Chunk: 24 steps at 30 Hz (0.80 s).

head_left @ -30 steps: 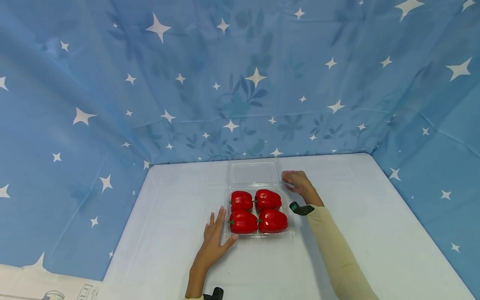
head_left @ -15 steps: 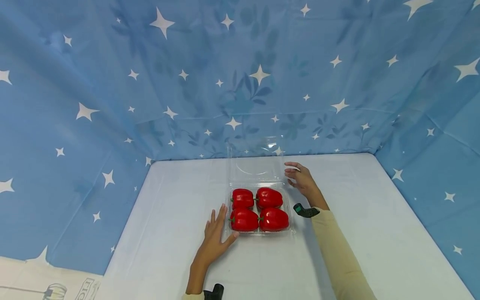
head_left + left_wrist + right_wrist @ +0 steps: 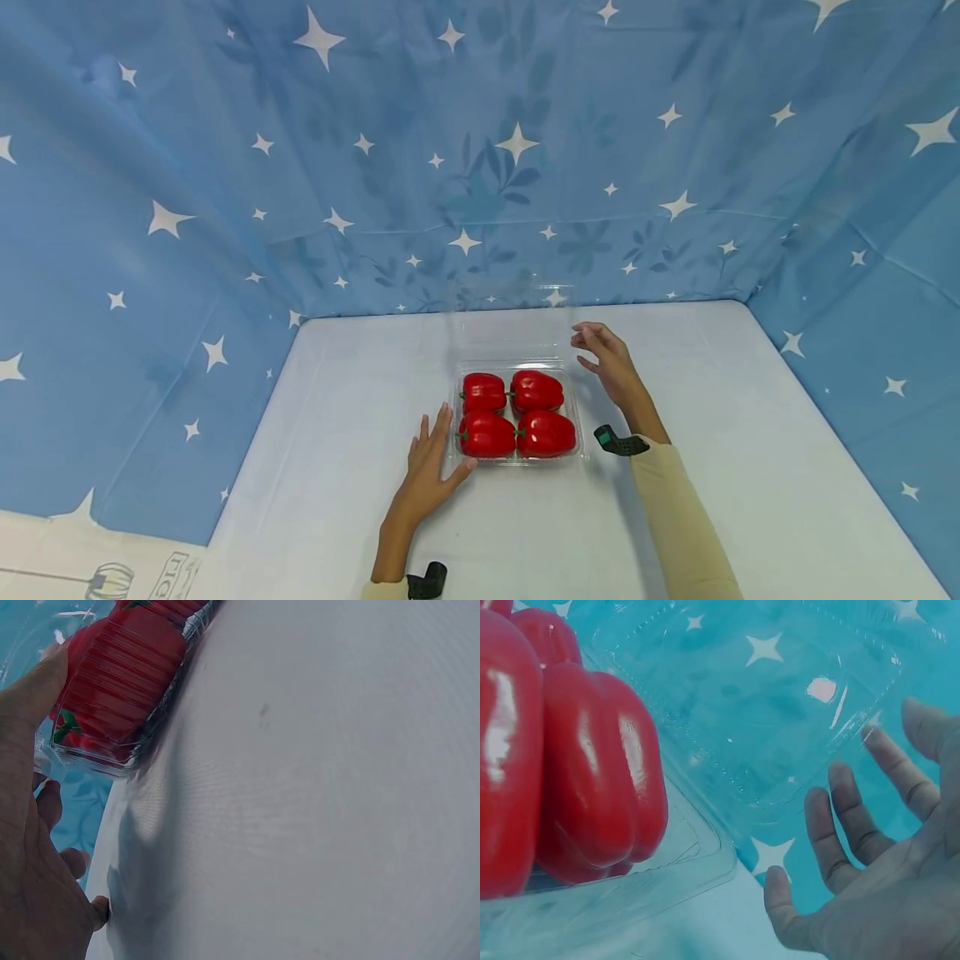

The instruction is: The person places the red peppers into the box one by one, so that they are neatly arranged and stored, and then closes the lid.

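Several red bell peppers [image 3: 546,434] sit in two rows in a clear plastic clamshell container [image 3: 525,463] on the table. Its transparent lid [image 3: 742,697] stands raised behind them, hinged at the far side and hard to see against the cloth. My left hand [image 3: 427,471] is at the container's left side, fingers extended. In the left wrist view, the thumb [image 3: 49,682] lies against the container wall. My right hand [image 3: 609,358] is beside the lid's right edge, fingers spread and loosely bent. Whether its fingertips touch the lid, I cannot tell.
A white cloth covers the table [image 3: 337,400]. Blue star-patterned fabric [image 3: 375,167] hangs behind it and at both sides. Pale printed cloth [image 3: 97,558] shows at the lower left.
The lid has swung up from lying back on the table to a raised position. My right hand has moved slightly up and right with it. The left hand has stayed beside the container.
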Motion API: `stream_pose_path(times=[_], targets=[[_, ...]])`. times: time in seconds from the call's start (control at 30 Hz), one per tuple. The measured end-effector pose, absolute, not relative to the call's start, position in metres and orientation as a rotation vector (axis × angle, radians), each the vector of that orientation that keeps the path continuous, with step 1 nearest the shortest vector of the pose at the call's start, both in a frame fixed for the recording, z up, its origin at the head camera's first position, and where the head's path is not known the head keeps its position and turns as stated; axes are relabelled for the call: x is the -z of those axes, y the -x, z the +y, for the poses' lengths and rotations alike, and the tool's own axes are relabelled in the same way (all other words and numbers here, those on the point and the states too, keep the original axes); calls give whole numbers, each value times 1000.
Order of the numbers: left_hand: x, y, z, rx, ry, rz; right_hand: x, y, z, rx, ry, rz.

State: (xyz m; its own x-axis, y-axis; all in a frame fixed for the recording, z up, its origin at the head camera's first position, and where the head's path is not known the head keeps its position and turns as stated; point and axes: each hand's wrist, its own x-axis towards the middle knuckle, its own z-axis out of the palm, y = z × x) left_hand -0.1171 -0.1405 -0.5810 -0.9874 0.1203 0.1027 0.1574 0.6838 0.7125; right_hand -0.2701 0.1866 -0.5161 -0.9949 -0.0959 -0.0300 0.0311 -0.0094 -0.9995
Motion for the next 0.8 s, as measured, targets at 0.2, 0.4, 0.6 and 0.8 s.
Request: stream_pose_path(times=[0.2, 0.4, 0.6, 0.8], targets=[[581, 116, -140, 1205, 239, -2840, 508, 251, 191, 2260, 263, 2135], [579, 117, -141, 1204, 256, -2843, 504, 229, 193, 2325, 394, 2152], [580, 118, -143, 1211, 282, -2829, 507, 206, 193, 2286, 461, 2283], [582, 116, -148, 1255, 267, -2804, 517, 183, 191, 2273, 481, 2379]])
